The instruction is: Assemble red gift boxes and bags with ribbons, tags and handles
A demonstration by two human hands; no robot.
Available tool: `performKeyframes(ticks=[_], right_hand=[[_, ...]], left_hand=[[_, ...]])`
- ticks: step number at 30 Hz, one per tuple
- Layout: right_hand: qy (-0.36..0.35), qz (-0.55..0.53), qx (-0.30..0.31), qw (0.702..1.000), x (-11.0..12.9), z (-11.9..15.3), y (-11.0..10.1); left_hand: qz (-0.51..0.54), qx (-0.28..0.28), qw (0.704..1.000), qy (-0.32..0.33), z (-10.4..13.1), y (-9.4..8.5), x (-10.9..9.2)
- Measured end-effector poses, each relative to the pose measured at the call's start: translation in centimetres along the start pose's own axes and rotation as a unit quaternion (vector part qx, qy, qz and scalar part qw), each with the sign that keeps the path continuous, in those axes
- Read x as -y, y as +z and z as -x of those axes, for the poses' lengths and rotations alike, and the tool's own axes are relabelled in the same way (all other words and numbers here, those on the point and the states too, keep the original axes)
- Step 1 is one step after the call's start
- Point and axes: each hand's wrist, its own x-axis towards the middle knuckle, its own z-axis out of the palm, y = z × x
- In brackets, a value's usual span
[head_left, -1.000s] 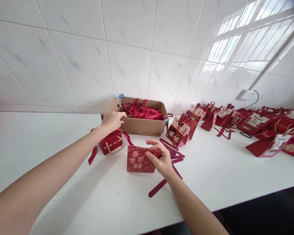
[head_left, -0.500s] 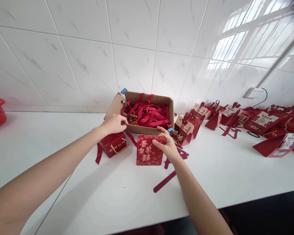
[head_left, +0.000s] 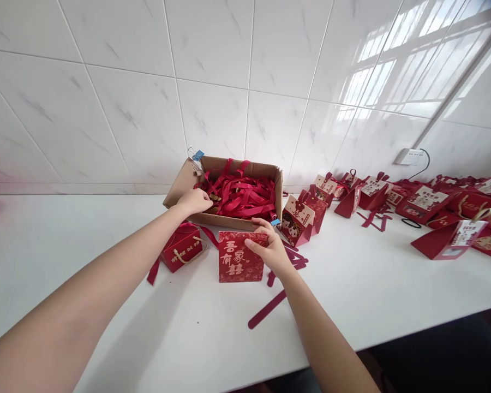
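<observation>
My right hand (head_left: pixel 271 248) grips the top right edge of a red gift box (head_left: pixel 240 266) with pale Chinese characters, which stands upright on the table. Over the front left wall of an open cardboard box (head_left: pixel 229 221), my left hand (head_left: pixel 195 201) reaches in with its fingers pinched together. Its fingertips are at some small gold-coloured pieces (head_left: pixel 215 207), and what they hold, if anything, I cannot make out. Tangled red ribbons (head_left: pixel 247 191) fill the cardboard box. Below my left wrist sits a small red box (head_left: pixel 183 248) with a rope handle.
Several decorated red gift boxes (head_left: pixel 298 220) stand right of the cardboard box, with many more (head_left: pixel 425 202) farther right. Dark red strips (head_left: pixel 268 309) lie on the white table (head_left: pixel 213 349). Blue clips (head_left: pixel 198 155) grip the carton's corners. A socket (head_left: pixel 409 156) is by the tiled wall.
My left hand has moved from the carton's front edge further inside, to the gold-coloured pieces. My right hand still holds the red gift box. The view has shifted slightly.
</observation>
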Motion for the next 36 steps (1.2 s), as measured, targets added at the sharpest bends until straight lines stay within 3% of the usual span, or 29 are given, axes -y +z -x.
performKeyframes(ticks=[12, 26, 31, 36], right_hand=[[-0.001, -0.011, -0.005, 1.000, 0.1, 0.1, 0.2], [-0.001, -0.007, -0.002, 1.000, 0.1, 0.2, 0.1], [-0.030, -0.018, -0.007, 0.999, -0.3, 0.0, 0.2], [-0.034, -0.047, -0.002, 0.998, -0.4, 0.5, 0.4]], left_hand=[[0.037, -0.005, 0.999, 0.027, -0.2, 0.4, 0.7], [0.136, -0.062, 0.988, -0.038, 0.1, 0.6, 0.5], [0.261, -0.104, 0.957, -0.069, 0.3, -0.2, 0.3], [0.390, -0.195, 0.899, -0.044, 1.4, -3.4, -1.3]])
